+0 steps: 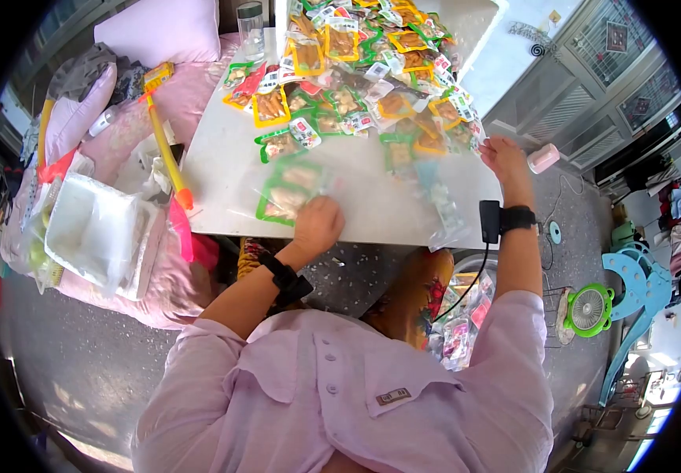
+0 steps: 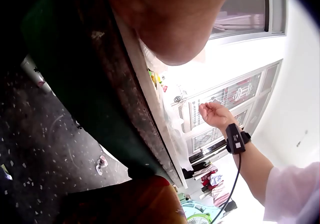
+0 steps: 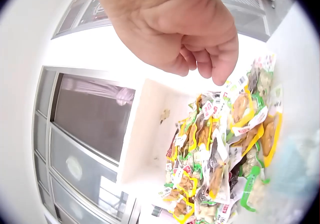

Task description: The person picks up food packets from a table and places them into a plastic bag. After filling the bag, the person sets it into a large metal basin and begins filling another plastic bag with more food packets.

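A green fan [image 1: 590,310] sits beside a blue object [image 1: 641,285], a pillow [image 1: 163,31] on pink fabric [image 1: 190,91].

green-edged packet [image 1: 283,202], blurred, perhaps flat on table [image 1: 222,189]

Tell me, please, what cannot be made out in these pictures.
- Left hand fingertips: curled out of sight, head view; beyond the top edge, left wrist view.
- Green-edged packets beside it: blurred, head view.
- Whether the right hand pinches anything: too small, head view.
- Shirt label lettering: too small, head view.
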A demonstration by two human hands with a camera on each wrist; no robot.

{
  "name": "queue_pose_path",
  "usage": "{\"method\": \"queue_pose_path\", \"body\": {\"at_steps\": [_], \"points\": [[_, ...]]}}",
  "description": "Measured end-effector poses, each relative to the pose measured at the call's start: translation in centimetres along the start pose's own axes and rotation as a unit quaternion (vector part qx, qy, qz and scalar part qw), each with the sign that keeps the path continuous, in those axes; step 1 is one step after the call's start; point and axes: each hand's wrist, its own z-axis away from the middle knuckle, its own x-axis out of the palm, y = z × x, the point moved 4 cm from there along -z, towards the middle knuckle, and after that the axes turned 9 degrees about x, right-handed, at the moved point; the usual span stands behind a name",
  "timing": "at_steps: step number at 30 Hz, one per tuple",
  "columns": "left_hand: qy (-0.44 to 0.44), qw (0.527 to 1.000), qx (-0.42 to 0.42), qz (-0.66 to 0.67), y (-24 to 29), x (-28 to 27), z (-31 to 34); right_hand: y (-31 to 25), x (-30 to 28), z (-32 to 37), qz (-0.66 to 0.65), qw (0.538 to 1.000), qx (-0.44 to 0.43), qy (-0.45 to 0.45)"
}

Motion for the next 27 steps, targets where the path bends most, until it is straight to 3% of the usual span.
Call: {"method": "queue_pose_path", "body": {"at_steps": [1, 2, 3, 4, 5, 6, 8, 10, 13, 16, 19, 21, 27], "points": [[-0.002, 1.0, 0.002, 0.0, 0.0, 0.0, 0.0, 0.6, 1.0, -1.4, -0.04, 0.999, 0.008, -0.006], [-0.005, 1.0, 0.004, 0.0, 0.0, 0.0, 0.1, 1.0, 2.9, -3.8, 0.344, 0.914, -0.215, 0.008], [-0.003, 1.0, 0.005, -0.002, 0.0, 0.0, 0.1, 2.0, 5.6, -4.1, 0.513, 0.793, -0.328, -0.011], [0.0, 1.0, 0.006, -0.004, 0.0, 0.1, 0.1, 3.1, 8.2, -4.3, 0.627, 0.634, -0.454, 0.003], [0.003, 1.0, 0.007, -0.006, 0.0, 0.1, 0.1, 3.4, 10.6, -3.5, 0.594, 0.622, -0.51, -0.015], [-0.013, 1.0, -0.001, -0.01, -0.1, 0.1, 0.1, 6.9, 11.2, -9.5, 0.387, 0.808, -0.416, -0.155], [-0.046, 0.999, -0.02, -0.016, -0.2, 0.2, 0.2, 9.2, 13.6, -12.5, 0.286, 0.868, -0.364, -0.181], [-0.054, 0.998, -0.024, -0.014, 0.0, 0.0, 0.1, 5.4, 17.8, -3.5, 0.535, 0.687, -0.49, 0.039], [-0.021, 1.0, -0.006, -0.009, 0.1, 0.0, -0.2, 6.4, 19.6, -4.1, 0.509, 0.737, -0.44, 0.064], [0.001, 1.0, 0.009, -0.008, 0.3, -0.1, -0.4, 7.8, 19.6, -6.7, 0.389, 0.839, -0.38, 0.009], [-0.04, 0.999, -0.005, -0.017, 0.3, 0.0, -0.2, 9.6, 18.7, -8.5, 0.264, 0.901, -0.338, -0.063], [-0.063, 0.998, -0.014, -0.025, 0.1, 0.1, 0.0, 11.3, 17.4, -8.9, 0.216, 0.919, -0.316, -0.096], [-0.051, 0.998, -0.006, -0.035, 0.0, 0.4, 0.1, 12.1, 13.5, 0.2, 0.195, 0.935, -0.277, -0.1]]}}
